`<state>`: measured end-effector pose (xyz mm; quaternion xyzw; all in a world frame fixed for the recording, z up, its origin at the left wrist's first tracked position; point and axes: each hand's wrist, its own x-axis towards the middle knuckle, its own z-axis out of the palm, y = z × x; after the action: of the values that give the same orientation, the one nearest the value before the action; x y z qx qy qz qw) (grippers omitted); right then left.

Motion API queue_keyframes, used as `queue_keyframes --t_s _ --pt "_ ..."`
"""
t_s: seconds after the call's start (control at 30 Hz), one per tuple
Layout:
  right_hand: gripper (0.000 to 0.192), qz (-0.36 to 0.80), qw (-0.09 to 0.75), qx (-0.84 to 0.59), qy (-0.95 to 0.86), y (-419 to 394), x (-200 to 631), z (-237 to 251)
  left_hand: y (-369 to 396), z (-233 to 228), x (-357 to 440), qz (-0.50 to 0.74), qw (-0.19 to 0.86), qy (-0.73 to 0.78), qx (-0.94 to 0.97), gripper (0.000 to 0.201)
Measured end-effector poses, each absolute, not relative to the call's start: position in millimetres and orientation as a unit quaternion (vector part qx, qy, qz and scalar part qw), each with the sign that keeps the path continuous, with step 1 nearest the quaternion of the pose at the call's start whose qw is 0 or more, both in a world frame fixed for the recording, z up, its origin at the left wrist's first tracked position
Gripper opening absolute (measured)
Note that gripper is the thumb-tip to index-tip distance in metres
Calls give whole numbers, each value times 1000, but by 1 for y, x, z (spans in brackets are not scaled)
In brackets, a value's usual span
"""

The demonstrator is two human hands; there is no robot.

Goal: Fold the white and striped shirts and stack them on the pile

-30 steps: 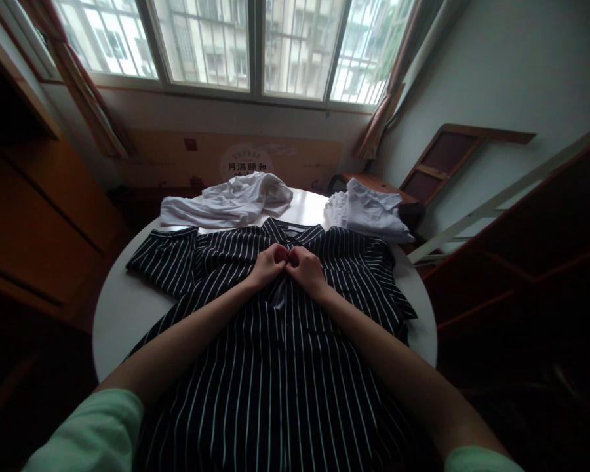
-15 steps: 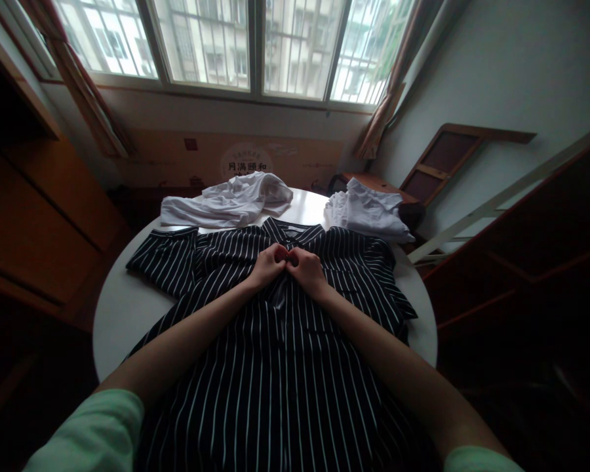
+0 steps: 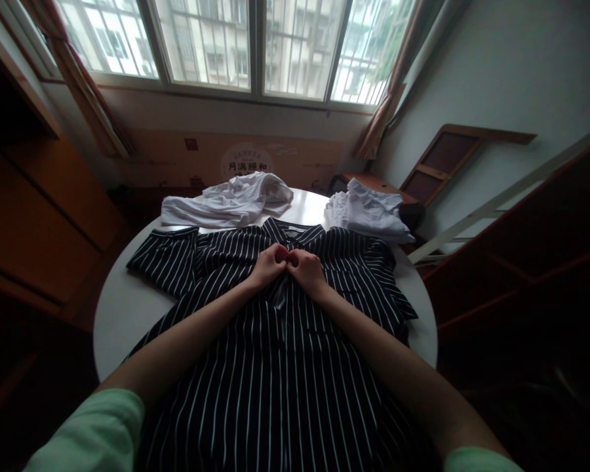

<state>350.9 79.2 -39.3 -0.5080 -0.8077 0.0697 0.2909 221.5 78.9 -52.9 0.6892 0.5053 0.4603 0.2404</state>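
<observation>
- Left sleeve [image 3: 96,429] — short, pale mint-green, ending above the elbow; forearm bare.
- Right sleeve [image 3: 476,459] — same pale green fabric.
- Fingernails [image 3: 281,252] — painted red on both hands; no rings or watch visible.

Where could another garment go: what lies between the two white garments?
Head view: only bare table between the left white garment and right one.

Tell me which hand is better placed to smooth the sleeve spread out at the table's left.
Left, probably. The left hand sits nearer the spread sleeve of the striped shirt; the right hand would have to cross over it.
</observation>
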Motion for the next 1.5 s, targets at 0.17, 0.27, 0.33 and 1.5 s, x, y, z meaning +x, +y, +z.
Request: queue_keyframes --t_s 0.17,0.27,0.33,1.5 --pt "14 73 283 -504 -813 80 351 -40 78 -52 222 455 243 506 691 22" --pt "15 76 293 -506 -807 80 351 -41 77 -51 222 454 241 508 691 23" --pt "17 77 297 -514 -801 80 351 -41 77 -51 222 455 238 510 690 23" --pt "7 64 302 -507 -805 82 352 -43 79 -52 222 444 243 519 689 20"
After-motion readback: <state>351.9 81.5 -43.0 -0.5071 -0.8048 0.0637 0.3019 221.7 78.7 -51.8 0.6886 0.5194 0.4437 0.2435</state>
